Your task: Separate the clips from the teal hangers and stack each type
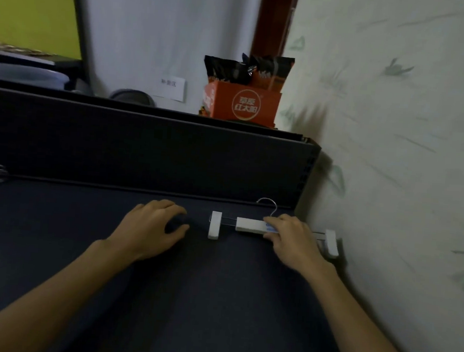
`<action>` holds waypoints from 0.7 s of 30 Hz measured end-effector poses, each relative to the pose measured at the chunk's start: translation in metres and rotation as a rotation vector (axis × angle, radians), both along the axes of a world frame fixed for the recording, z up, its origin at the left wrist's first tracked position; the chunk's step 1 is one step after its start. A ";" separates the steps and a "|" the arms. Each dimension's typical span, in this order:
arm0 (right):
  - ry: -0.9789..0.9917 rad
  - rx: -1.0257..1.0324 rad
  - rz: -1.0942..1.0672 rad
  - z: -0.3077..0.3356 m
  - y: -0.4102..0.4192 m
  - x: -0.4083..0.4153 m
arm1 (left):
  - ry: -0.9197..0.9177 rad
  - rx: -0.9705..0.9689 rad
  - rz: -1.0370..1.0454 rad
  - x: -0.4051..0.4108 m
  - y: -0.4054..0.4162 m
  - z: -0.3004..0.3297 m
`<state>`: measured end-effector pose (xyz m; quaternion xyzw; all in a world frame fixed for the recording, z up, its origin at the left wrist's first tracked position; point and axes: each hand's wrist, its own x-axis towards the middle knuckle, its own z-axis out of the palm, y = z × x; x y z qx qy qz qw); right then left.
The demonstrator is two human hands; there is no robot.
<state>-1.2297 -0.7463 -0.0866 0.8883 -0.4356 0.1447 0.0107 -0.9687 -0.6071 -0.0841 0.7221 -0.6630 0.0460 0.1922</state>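
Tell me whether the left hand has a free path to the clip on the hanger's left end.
Probably yes. The left hand lies on the table just left of that clip, with only bare surface between them; the right hand sits farther right on the hanger.
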 end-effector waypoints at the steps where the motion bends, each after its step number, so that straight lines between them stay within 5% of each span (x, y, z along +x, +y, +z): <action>1: 0.006 0.008 -0.003 -0.001 -0.003 0.001 | -0.005 -0.002 0.008 0.001 0.000 0.001; 21: 0.045 0.078 -0.065 0.003 -0.013 0.003 | -0.023 0.035 0.021 0.002 -0.014 0.011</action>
